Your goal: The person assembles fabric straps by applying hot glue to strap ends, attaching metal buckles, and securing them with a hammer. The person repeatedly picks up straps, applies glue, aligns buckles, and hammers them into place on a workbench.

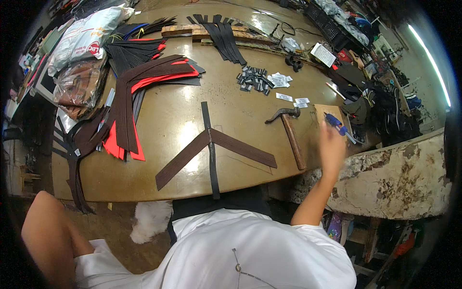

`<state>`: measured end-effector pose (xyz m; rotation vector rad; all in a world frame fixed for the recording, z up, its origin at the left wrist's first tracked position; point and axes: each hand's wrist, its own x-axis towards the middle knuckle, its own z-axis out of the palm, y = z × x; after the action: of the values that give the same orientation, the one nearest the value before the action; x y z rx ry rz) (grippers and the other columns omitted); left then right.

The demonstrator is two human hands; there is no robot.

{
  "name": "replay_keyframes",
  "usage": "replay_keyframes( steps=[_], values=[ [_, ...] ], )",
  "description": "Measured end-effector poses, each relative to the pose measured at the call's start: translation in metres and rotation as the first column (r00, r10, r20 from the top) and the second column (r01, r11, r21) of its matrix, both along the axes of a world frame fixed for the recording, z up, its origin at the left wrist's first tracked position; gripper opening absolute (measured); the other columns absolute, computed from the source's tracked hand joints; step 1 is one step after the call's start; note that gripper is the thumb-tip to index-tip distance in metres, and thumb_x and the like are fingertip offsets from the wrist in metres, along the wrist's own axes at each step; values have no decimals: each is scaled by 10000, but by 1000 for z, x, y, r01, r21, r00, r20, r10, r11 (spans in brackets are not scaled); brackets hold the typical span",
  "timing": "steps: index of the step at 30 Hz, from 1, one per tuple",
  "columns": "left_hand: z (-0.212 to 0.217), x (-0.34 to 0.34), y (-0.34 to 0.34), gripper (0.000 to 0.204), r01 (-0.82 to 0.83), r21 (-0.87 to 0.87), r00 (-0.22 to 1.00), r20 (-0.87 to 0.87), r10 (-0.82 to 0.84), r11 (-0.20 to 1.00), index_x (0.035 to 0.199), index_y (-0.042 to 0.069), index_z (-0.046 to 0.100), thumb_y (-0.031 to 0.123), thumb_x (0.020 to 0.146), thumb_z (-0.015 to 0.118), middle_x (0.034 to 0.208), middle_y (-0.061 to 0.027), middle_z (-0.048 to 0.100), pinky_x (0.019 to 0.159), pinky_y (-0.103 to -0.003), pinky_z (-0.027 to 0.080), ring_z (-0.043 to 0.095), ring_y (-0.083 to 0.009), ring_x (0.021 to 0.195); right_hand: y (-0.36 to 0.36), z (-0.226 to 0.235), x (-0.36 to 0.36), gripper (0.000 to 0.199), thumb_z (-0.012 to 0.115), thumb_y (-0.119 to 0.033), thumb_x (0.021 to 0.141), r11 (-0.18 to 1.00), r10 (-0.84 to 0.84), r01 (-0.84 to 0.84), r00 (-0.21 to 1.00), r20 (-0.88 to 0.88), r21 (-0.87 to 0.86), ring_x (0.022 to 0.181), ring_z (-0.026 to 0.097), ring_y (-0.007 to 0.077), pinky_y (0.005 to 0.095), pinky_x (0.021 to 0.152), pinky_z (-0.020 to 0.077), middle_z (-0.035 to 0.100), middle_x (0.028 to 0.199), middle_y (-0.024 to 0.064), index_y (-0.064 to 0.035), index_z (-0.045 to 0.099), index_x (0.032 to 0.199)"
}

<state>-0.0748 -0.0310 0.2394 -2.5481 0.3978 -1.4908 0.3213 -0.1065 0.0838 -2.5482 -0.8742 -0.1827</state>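
Observation:
My right hand [332, 147] is smeared by motion at the table's right side. Its fingertips are beside a blue hand tool [338, 124] lying over a tan board [327, 113]; whether they grip it cannot be made out. My left arm bends at the lower left, and its hand is out of view. In front of me, two dark brown ribbed strips [245, 148] spread from a narrow black strip [213, 166], meeting it near its middle. A hammer [292, 139] with a wooden handle lies between these strips and my right hand.
Stacked brown and red angled strips [126, 103] lie at the left, near a white plastic bag [86, 38]. Small black pieces [255, 79] and white labels [284, 97] are scattered farther back. Black strips [224, 41] rest across wooden bars [192, 31]. A rough whitish ledge [390, 178] borders the right.

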Motion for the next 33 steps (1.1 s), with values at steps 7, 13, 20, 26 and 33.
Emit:
replay_keyframes(
  steps=[7,13,20,26,33],
  values=[
    [-11,1,8,294,17,35,999,-30,-16,999,1209,11,578,83,926,607,1142,-91,585,713,-277,532,622,-155,869,85,-53,39,267,611,-278,917,902,429,-431,902,54,31,868,665,381,469,800,509,693,911,206,-46,708,1005],
    [-14,4,13,275,-17,62,999,-36,19,998,1190,9,581,78,925,606,1126,-88,594,719,-284,538,618,-164,888,126,-84,67,207,675,-173,861,842,525,-528,849,-57,-115,1068,566,383,453,935,463,638,1105,172,-46,712,1020],
    [-13,2,12,254,-45,40,998,47,43,998,1168,7,585,71,924,604,1107,-84,605,726,-293,545,613,-174,911,139,-81,73,165,714,-152,815,824,542,-548,836,-84,-144,1049,554,392,463,916,464,617,1070,181,-27,689,918],
    [-52,-23,-15,235,-52,-399,838,481,257,915,1150,6,587,66,923,603,1090,-81,615,733,-300,551,609,-183,930,106,-33,26,142,671,-118,851,773,619,-607,785,-14,184,903,630,335,401,819,497,674,936,172,-5,655,936],
    [-196,78,-2,295,10,-972,993,-18,117,-235,1241,-3,612,103,966,599,1130,-82,599,803,-261,526,600,-130,986,34,-19,-128,205,751,-57,831,597,803,-477,357,-478,646,829,619,97,243,755,511,669,897,43,-1,667,1010]
  ],
)
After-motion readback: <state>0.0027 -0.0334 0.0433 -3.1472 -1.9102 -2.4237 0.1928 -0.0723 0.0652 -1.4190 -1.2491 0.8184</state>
